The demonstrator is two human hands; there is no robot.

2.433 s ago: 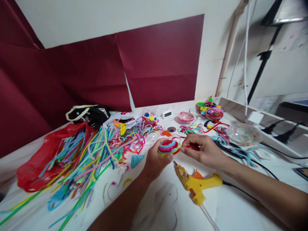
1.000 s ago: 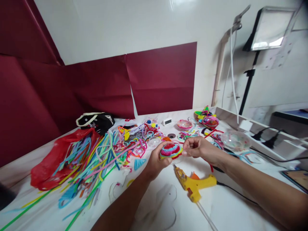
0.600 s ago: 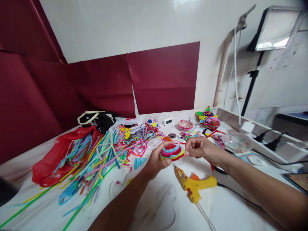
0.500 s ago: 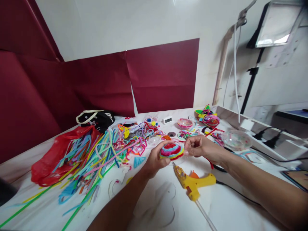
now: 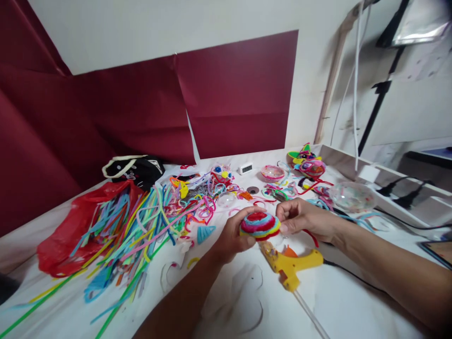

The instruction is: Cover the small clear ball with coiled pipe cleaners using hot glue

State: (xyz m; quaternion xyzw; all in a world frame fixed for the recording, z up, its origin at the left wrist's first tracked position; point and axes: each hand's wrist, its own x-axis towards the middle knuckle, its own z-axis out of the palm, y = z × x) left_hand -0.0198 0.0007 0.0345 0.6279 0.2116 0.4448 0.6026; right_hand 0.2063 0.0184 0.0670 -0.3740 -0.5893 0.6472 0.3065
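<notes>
A dome wound with red, pink, blue and yellow fuzzy strips [image 5: 260, 225] is held above the table. My left hand [image 5: 233, 236] grips its left side, thumb low and fingers behind. At its right edge is my right hand [image 5: 298, 219], thumb and fingers pinched together beside the dome. A red strip [image 5: 311, 238] hangs below the right hand; whether the fingertips hold its end is too small to tell. Just beneath the dome lies a yellow glue gun [image 5: 291, 266], its nozzle hidden behind the dome and a clear glue stick pointing toward me.
Colourful pipe cleaners [image 5: 141, 230] spill from a red plastic bag [image 5: 56, 249] at left. A black bag [image 5: 136, 173] stands behind. Clear bowls [image 5: 353, 197], a pink-rimmed bowl [image 5: 272, 173], a small white clock [image 5: 246, 168] and a decorated figure [image 5: 309, 165] sit farther back. Black cables run right.
The view has shifted slightly. The dome and both hands have moved a little toward the right, and the dome now covers the glue gun's nozzle. My right hand is closer against the dome's edge.
</notes>
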